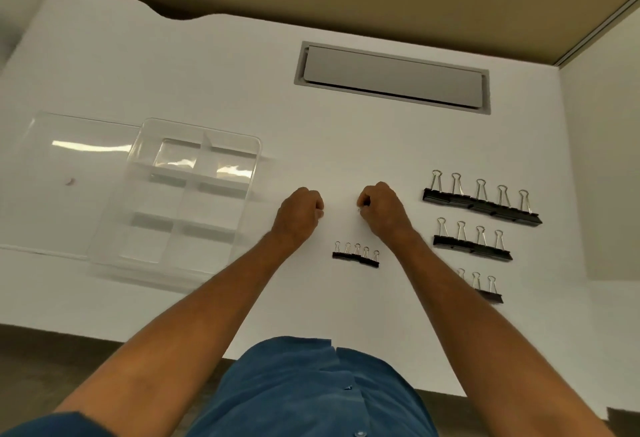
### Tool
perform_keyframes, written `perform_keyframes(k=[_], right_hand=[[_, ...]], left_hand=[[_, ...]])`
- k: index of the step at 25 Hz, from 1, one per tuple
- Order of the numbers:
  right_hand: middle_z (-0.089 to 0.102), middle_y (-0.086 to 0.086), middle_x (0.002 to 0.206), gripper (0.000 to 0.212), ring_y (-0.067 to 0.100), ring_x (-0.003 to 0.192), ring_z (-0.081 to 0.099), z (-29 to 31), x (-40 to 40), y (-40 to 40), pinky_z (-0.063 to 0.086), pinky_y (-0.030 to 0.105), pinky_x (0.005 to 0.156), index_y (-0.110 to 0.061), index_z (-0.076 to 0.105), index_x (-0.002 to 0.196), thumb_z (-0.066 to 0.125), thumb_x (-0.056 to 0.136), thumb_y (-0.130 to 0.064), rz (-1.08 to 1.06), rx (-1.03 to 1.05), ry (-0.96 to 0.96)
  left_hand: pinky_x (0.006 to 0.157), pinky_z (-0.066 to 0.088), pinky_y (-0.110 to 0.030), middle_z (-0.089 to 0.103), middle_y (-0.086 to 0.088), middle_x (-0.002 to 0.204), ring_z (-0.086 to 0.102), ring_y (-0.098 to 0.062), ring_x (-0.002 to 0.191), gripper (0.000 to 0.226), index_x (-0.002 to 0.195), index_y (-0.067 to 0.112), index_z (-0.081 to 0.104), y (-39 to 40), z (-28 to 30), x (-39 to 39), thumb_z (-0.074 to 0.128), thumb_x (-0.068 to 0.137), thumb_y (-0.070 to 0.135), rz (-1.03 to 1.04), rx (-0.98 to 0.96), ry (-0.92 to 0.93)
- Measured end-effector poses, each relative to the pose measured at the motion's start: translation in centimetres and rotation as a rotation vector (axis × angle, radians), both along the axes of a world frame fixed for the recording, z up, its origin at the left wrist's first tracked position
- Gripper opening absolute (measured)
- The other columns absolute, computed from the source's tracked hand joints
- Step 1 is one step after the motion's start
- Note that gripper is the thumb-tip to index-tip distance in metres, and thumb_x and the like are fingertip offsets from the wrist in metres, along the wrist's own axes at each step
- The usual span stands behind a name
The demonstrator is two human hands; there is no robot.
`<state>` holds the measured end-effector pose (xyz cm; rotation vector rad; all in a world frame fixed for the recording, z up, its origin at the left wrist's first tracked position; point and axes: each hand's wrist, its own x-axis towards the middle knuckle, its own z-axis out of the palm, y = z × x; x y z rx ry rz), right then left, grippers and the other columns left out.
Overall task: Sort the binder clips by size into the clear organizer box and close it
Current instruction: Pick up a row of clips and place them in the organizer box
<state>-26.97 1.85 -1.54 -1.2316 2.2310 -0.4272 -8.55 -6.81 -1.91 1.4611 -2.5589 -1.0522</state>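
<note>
The clear organizer box lies open at the left of the white table, its several compartments showing nothing inside. Its lid lies flat further left. Black binder clips stand in rows: large ones at the right, medium ones below them, smaller ones partly hidden by my right forearm, and the smallest row between my arms. My left hand rests on the table with its fingers curled and nothing visible in it. My right hand is curled too, with a small metal glint at its fingertips, apparently a small binder clip.
A grey cable hatch is set into the table at the back. A partition wall runs behind it. A white side panel stands at the right. The table's front edge is near my blue shirt.
</note>
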Motion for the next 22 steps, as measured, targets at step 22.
perform_keyframes(k=[22], right_hand=[[0.069, 0.016, 0.093, 0.016, 0.023, 0.077, 0.072, 8.2, 9.6, 0.9, 0.058, 0.03, 0.079, 0.0, 0.058, 0.086, 0.042, 0.082, 0.0, -0.814, -0.059, -1.826]], left_hand=[[0.073, 0.052, -0.019, 0.068, 0.012, 0.087, 0.064, -0.004, 0.081, 0.006, 0.092, 0.02, 0.071, 6.8, 10.0, 2.5, 0.07, 0.087, 0.016, 0.364, 0.068, 0.381]])
